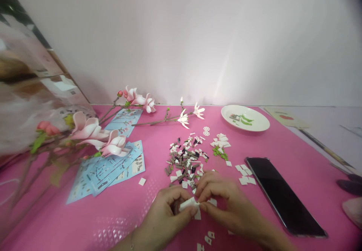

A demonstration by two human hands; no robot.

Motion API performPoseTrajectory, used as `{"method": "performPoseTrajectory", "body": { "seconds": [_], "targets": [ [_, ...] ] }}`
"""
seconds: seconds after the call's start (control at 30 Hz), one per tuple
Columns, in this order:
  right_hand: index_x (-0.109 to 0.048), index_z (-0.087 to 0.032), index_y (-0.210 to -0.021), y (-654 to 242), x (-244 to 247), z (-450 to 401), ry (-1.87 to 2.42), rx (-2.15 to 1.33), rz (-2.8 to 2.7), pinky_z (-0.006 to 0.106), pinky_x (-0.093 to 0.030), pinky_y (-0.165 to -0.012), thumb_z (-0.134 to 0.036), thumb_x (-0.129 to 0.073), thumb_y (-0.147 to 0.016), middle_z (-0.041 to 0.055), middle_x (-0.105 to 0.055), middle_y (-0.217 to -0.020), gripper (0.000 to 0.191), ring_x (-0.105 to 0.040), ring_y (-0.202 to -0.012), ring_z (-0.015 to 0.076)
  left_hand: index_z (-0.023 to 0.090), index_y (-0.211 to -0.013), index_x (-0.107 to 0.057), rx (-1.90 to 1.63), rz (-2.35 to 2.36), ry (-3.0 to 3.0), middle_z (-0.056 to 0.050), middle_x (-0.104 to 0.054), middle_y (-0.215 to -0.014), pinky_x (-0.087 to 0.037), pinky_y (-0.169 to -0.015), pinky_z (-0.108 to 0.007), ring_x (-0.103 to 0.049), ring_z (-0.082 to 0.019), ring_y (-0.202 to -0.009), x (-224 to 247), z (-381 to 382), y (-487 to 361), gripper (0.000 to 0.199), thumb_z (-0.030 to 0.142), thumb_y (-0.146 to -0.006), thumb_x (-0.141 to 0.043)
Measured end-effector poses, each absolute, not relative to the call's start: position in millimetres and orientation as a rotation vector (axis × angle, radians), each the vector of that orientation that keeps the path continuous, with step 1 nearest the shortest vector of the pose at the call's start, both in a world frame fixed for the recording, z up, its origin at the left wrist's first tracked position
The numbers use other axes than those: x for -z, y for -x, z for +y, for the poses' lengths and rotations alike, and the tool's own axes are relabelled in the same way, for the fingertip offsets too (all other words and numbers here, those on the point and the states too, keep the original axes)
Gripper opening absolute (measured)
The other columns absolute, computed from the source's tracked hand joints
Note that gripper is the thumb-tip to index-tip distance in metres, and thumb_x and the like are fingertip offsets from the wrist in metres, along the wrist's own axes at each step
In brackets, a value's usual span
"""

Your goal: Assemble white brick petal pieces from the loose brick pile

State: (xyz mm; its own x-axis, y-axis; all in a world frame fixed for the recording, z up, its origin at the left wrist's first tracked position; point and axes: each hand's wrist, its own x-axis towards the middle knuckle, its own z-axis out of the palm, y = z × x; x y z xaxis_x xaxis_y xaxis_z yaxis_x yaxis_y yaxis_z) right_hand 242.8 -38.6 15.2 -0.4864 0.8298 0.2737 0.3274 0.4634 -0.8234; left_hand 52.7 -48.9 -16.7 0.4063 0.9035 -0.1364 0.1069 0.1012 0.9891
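Note:
My left hand [165,215] is closed around a white toy-brick piece [187,203], thumb on its near side. At the right end of that piece, the thumb and fingers of my right hand [226,198] pinch together; whatever tiny part they hold is too small to name. Just beyond both hands spreads a pile of loose brick parts [185,160], brown, white and black. White flat tiles [245,173] lie right of my right hand. Small white rounded pieces [209,237] are nearer to me, on the pink tabletop [158,145].
Blue instruction sheets [132,164] lie at left, partly under pink brick magnolias [115,143]. A thin white-flowered branch [161,122] rests at the back. A white plate [263,124] holds green leaf parts. Before it are white and green pieces [222,141]; a black phone [285,194] lies at right.

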Motion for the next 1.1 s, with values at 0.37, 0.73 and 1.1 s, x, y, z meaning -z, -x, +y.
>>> {"method": "performPoseTrajectory", "body": {
  "seconds": [0.37,0.73,1.1],
  "targets": [
    [-0.064,-0.018,-0.073,-243,-17,-39,0.947,-0.882,-2.075,0.032,-0.044,-0.075,-0.007,-0.062,-0.076,0.0032,-0.065,-0.080,0.011,-0.058,-0.081,0.0163,0.012,-0.067,-0.066,-0.757,1.067,-1.512,0.000,-0.051,-0.062,-0.028,-0.050,-0.020,-0.041,-0.010,-0.056,12,-49,-53,0.011,0.021,-0.073,-0.064],
    [-0.064,-0.017,-0.071,-241,-16,-41,0.934,-0.894,-2.036,0.029,-0.044,-0.074,-0.004,-0.062,-0.073,0.0027,-0.066,-0.078,0.014,-0.060,-0.080,0.0156,0.013,-0.065,-0.063,-0.832,1.038,-1.583,-0.002,-0.054,-0.066,-0.033,-0.054,-0.021,-0.047,-0.012,-0.060,15,-49,-52,0.014,0.022,-0.075,-0.063],
    [-0.061,-0.017,-0.072,-238,-13,-42,0.948,-0.909,-2.021,0.028,-0.043,-0.075,-0.003,-0.062,-0.072,0.0012,-0.065,-0.078,0.014,-0.059,-0.080,0.0142,0.014,-0.065,-0.061,-0.848,1.020,-1.703,-0.001,-0.056,-0.061,-0.032,-0.053,-0.020,-0.048,-0.011,-0.058,22,-50,-52,0.016,0.023,-0.077,-0.061]
  ]
}}
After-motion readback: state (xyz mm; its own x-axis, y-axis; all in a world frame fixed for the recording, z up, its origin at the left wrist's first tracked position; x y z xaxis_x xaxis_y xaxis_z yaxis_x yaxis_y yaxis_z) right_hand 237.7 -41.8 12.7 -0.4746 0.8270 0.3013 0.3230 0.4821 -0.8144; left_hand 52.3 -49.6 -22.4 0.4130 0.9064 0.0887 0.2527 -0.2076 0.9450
